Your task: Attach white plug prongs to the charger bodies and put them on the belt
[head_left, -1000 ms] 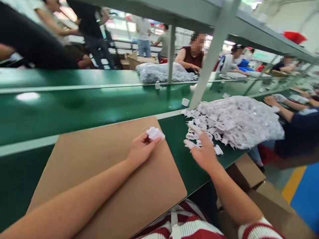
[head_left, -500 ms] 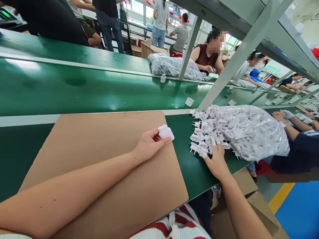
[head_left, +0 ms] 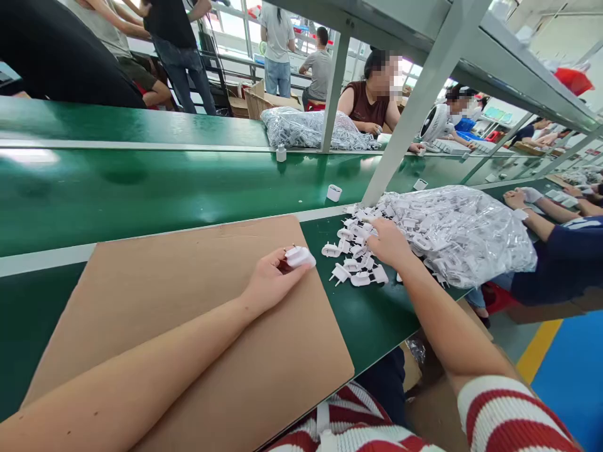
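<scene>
L hand (head_left: 268, 284) pinches white plug (head_left: 301, 257), long side approx. 9-to-3; loose plugs (head_left: 361, 279) lie approx. 3 o'clock, R hand (head_left: 390, 243) nearer, its fingertips' grip unclear.

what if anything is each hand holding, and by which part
Left hand holds a white plug adapter by its near side. Right hand is at the adapter pile; any hold is hidden.

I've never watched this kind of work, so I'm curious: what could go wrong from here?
The white plug pinched in the left hand might slip onto the cardboard. The right hand is among loose plugs, so some could get knocked about the green table. The clear bag of plugs lies near the table's edge and might slide off if bumped.
</scene>
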Available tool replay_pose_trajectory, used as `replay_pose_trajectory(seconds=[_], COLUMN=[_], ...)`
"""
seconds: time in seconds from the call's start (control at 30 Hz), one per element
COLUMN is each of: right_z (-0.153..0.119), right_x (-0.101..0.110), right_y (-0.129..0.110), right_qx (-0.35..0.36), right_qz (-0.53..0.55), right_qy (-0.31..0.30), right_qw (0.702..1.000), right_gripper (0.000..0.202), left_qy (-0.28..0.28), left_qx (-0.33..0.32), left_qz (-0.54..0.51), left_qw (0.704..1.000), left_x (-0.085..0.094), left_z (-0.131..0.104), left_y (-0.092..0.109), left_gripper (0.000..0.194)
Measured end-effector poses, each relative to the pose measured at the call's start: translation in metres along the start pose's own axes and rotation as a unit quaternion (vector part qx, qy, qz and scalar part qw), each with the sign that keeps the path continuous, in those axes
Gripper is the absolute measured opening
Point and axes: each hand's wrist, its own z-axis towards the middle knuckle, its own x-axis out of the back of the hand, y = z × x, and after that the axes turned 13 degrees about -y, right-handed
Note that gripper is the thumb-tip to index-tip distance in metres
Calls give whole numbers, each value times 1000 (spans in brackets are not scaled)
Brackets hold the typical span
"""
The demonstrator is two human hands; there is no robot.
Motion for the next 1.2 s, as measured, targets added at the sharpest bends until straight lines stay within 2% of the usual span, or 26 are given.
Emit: replay_pose_trajectory(seconds=[0.1,0.2,0.27,0.37,0.5,0.67,0.7,0.73,0.77,0.83,0.87,0.9,0.93,0.97,1.03,1.13,1.2], right_z=[45,81,97,107,99,62,54,46,39,28,24,20,17,15,13,14,15], right_x=[9,11,12,15,18,14,12,11,10,9,8,8,8,8,7,2,-2], right_y=[-14,-23,-26,-26,-27,-30,-31,-32,-33,-35,-36,-36,-36,-36,-35,-34,-33], right_qx=[8,14,6,4,51,120,125,129,134,138,137,134,129,124,115,112,116], right_qz=[0,13,26,49,103,215,271,355,458,659,726,764,785,796,796,770,751], right_qy=[-18,-30,-39,-45,-24,46,43,30,7,-49,-74,-93,-109,-123,-153,-172,-148], right_qw=[1000,999,999,998,993,968,953,925,879,738,670,624,596,580,575,605,633], right_gripper=[46,51,52,52,47,43,42,40,36,23,17,13,12,12,13,20,28], left_qy=[13,1,1,33,132,208,213,214,214,254,288,321,343,344,271,107,27], left_qx=[2,2,-4,-10,27,82,97,114,134,160,146,111,61,6,-70,-66,-47], left_qz=[7,41,82,162,261,279,278,276,274,275,284,298,318,342,389,410,391], left_qw=[1000,999,997,986,956,934,932,930,928,913,903,892,882,874,878,904,919], left_x=[-1,4,13,38,82,133,139,144,146,145,141,135,127,118,99,74,64], left_z=[-1,5,16,45,96,141,145,148,150,149,148,147,147,148,156,182,202], left_y=[0,1,3,8,8,-1,-3,-6,-8,-10,-10,-8,-5,-1,7,16,17], left_gripper=[52,54,53,54,44,32,33,36,41,58,68,77,82,83,83,96,100])
